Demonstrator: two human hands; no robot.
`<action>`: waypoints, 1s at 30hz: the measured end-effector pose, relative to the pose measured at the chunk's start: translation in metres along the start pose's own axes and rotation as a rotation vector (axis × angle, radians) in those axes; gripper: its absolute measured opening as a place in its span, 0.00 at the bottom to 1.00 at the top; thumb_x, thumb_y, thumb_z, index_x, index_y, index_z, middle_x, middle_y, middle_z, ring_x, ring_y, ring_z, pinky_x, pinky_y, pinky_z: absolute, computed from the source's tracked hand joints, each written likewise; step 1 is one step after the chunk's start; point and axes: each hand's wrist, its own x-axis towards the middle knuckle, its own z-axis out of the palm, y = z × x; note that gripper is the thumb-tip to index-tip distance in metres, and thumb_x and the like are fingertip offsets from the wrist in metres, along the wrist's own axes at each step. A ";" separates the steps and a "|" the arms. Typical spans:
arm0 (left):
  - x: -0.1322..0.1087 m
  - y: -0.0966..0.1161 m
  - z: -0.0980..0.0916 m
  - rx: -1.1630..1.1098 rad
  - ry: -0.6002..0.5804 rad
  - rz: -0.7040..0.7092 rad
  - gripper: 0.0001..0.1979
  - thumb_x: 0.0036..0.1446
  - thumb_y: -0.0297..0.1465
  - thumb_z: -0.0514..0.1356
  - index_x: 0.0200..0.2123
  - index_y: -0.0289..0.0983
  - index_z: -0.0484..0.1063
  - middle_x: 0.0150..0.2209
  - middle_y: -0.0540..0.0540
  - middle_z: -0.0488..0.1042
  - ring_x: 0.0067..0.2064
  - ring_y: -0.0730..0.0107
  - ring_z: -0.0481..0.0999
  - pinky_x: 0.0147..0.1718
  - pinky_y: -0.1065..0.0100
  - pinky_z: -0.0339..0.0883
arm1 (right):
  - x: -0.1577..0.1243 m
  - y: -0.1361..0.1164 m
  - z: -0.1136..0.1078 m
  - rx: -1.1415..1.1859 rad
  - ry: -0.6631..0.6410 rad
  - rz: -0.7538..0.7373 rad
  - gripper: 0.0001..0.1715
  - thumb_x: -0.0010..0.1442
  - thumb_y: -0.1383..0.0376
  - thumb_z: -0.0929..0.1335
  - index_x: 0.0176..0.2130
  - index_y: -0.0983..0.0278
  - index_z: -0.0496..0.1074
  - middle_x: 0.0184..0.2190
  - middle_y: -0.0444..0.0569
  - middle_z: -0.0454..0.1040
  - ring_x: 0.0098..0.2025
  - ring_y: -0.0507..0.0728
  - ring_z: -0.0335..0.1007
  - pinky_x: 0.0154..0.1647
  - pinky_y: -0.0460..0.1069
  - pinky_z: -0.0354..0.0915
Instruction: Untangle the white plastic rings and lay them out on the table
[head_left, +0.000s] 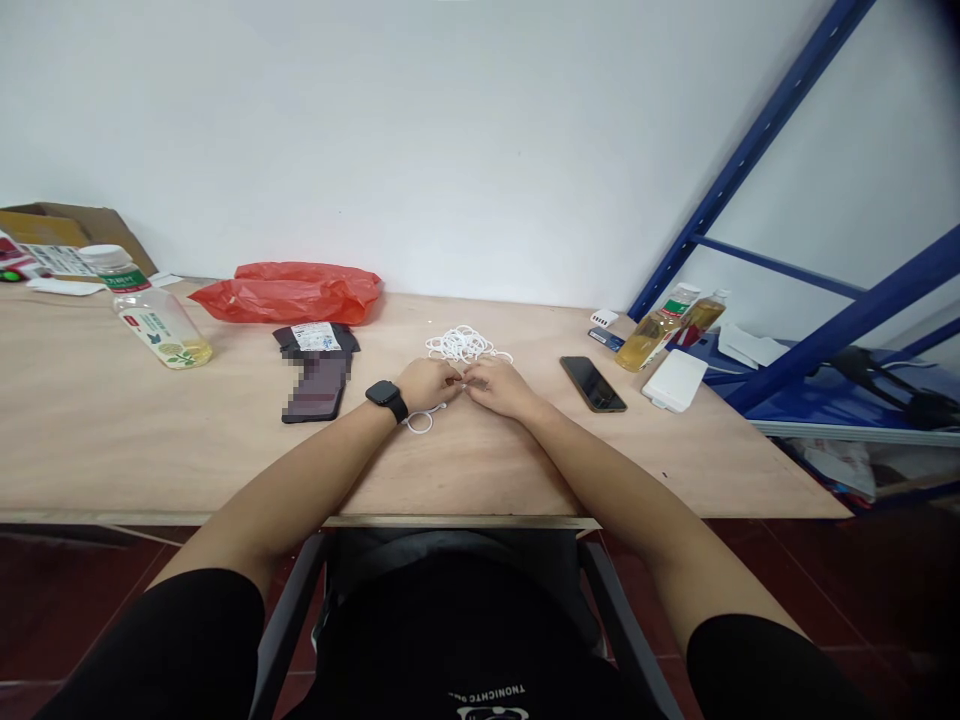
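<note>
Both hands rest together on the wooden table (187, 450), just in front of a tangled white cable (463, 345). My left hand (429, 384), with a black watch on its wrist, is closed in a pinch on the cable; a loop of the cable hangs out by the wrist. My right hand (501, 385) is closed too, its fingertips meeting the left hand's on the same cable. The rest of the cable lies coiled in a loose heap just beyond the fingers.
A dark phone (592, 383), a white power bank (675, 379) and two tea bottles (660, 328) lie to the right. A dark pouch (316, 372), a red plastic bag (292, 292) and a plastic bottle (154, 318) sit to the left. A blue metal rack (795, 290) stands at the right.
</note>
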 end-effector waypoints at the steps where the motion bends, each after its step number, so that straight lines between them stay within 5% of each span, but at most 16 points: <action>1: 0.000 0.000 0.000 -0.010 0.020 0.015 0.13 0.61 0.37 0.57 0.40 0.38 0.79 0.36 0.44 0.80 0.38 0.63 0.76 0.37 0.66 0.65 | 0.000 -0.001 0.000 0.046 0.037 0.009 0.08 0.58 0.67 0.68 0.38 0.59 0.78 0.44 0.49 0.78 0.48 0.58 0.71 0.54 0.54 0.64; 6: 0.001 -0.001 -0.002 -0.063 0.132 0.109 0.15 0.65 0.38 0.54 0.37 0.38 0.78 0.35 0.44 0.79 0.37 0.65 0.76 0.39 0.67 0.63 | -0.001 -0.005 -0.002 0.246 0.191 0.080 0.07 0.60 0.61 0.69 0.37 0.58 0.79 0.46 0.49 0.77 0.50 0.57 0.72 0.55 0.55 0.65; 13: 0.001 -0.003 -0.003 -0.042 0.137 0.202 0.22 0.69 0.41 0.49 0.34 0.35 0.77 0.31 0.43 0.78 0.33 0.67 0.74 0.37 0.66 0.61 | -0.001 -0.011 -0.006 0.297 0.157 0.081 0.08 0.61 0.62 0.68 0.35 0.59 0.78 0.43 0.48 0.79 0.47 0.56 0.74 0.53 0.53 0.66; 18: 0.000 0.001 -0.006 -0.026 0.147 0.167 0.24 0.69 0.41 0.48 0.30 0.35 0.77 0.29 0.43 0.77 0.32 0.68 0.73 0.36 0.66 0.61 | 0.000 -0.013 -0.005 0.369 0.192 0.083 0.08 0.61 0.62 0.67 0.36 0.60 0.77 0.40 0.47 0.79 0.46 0.56 0.75 0.52 0.52 0.67; 22: 0.000 0.004 -0.011 -0.112 0.197 0.090 0.20 0.67 0.42 0.52 0.37 0.37 0.79 0.33 0.44 0.79 0.34 0.67 0.74 0.38 0.67 0.62 | 0.001 -0.010 0.002 0.556 0.284 0.219 0.08 0.57 0.59 0.70 0.34 0.61 0.75 0.44 0.49 0.78 0.47 0.57 0.75 0.51 0.53 0.69; 27: -0.001 0.002 -0.011 -0.261 0.200 0.116 0.16 0.65 0.40 0.55 0.45 0.40 0.78 0.38 0.45 0.80 0.36 0.68 0.75 0.39 0.68 0.65 | 0.002 -0.001 0.011 0.764 0.276 0.335 0.21 0.49 0.55 0.74 0.41 0.61 0.69 0.52 0.50 0.73 0.43 0.56 0.77 0.44 0.52 0.72; 30: -0.002 0.002 -0.011 -0.245 0.188 0.110 0.14 0.63 0.38 0.56 0.42 0.38 0.79 0.36 0.45 0.80 0.35 0.69 0.74 0.39 0.68 0.65 | 0.002 0.007 0.008 0.634 0.262 0.337 0.27 0.51 0.55 0.74 0.48 0.60 0.68 0.50 0.50 0.75 0.48 0.57 0.75 0.49 0.53 0.70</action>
